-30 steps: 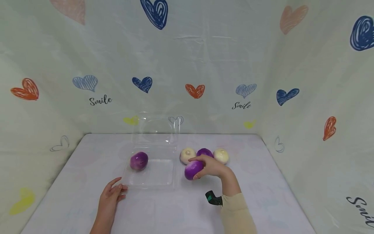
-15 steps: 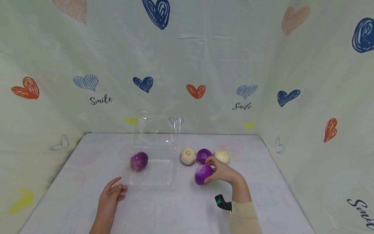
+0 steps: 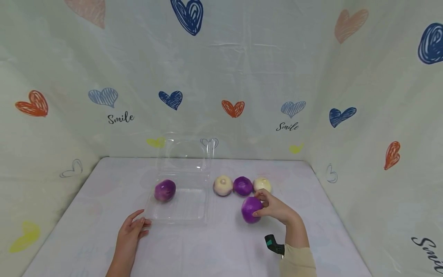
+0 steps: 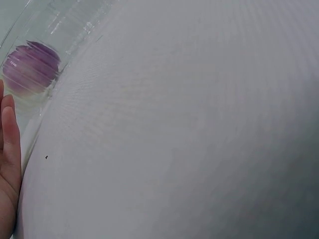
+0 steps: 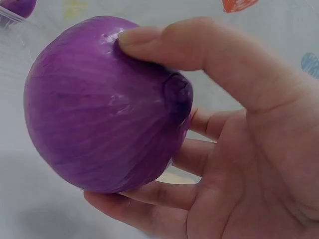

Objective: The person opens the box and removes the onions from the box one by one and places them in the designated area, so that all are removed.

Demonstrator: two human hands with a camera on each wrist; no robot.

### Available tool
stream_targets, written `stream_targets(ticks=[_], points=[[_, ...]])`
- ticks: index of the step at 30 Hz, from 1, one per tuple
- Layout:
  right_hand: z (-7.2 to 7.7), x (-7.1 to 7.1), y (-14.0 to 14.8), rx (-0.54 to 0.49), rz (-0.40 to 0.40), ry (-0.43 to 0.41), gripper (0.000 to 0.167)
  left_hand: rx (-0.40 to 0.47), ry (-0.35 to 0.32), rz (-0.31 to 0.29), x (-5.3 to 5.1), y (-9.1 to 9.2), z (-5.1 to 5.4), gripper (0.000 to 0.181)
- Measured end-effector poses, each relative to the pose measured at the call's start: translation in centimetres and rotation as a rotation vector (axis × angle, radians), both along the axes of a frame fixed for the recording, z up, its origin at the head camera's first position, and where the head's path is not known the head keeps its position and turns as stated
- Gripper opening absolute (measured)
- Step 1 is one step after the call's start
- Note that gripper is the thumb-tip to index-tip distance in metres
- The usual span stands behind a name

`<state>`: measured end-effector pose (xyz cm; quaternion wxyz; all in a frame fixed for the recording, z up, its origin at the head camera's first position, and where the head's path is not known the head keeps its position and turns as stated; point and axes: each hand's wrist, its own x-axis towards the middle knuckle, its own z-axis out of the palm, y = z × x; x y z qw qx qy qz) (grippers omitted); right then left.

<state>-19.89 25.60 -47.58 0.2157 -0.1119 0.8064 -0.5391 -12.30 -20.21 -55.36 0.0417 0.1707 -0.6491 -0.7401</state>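
My right hand (image 3: 275, 207) grips a purple onion (image 5: 99, 109) between thumb and fingers, in front of a row of onions on the table. In that row, seen in the head view, a white onion (image 3: 223, 186) is at the left, a purple onion (image 3: 243, 186) in the middle and another white onion (image 3: 262, 184) at the right, partly behind my fingers. A clear plastic container (image 3: 187, 220) lies with its lid raised at the back, and one purple onion (image 3: 165, 190) sits in its left part. Loosely extended, the fingers of my left hand (image 3: 130, 231) rest at the container's front left corner.
A white table (image 3: 194, 250) spreads under everything. Behind it and at both sides hangs a pale curtain (image 3: 256, 77) printed with hearts and "Smile". A black wrist camera (image 3: 274, 244) juts from my right sleeve (image 3: 298, 261).
My right hand has moved right and toward me with the purple onion, away from the row, whose middle onion now shows fully. My left hand has stayed in place.
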Motion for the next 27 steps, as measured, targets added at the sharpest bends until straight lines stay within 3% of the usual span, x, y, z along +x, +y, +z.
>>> stream_targets(ticks=[13,20,27], points=[[-0.6,0.6,2.1,-0.024,0.005,0.028,0.06,0.0,-0.005,0.014,-0.2,0.0,-0.1,0.044],[-1.3,0.8,3.0,-0.04,-0.127,0.097,0.053,0.017,0.021,0.0,-0.1,-0.1,-0.4,0.044],[-2.6,0.7,3.5,-0.129,-0.328,0.106,0.053,-0.008,0.012,0.004,-0.1,0.0,-0.3,0.043]])
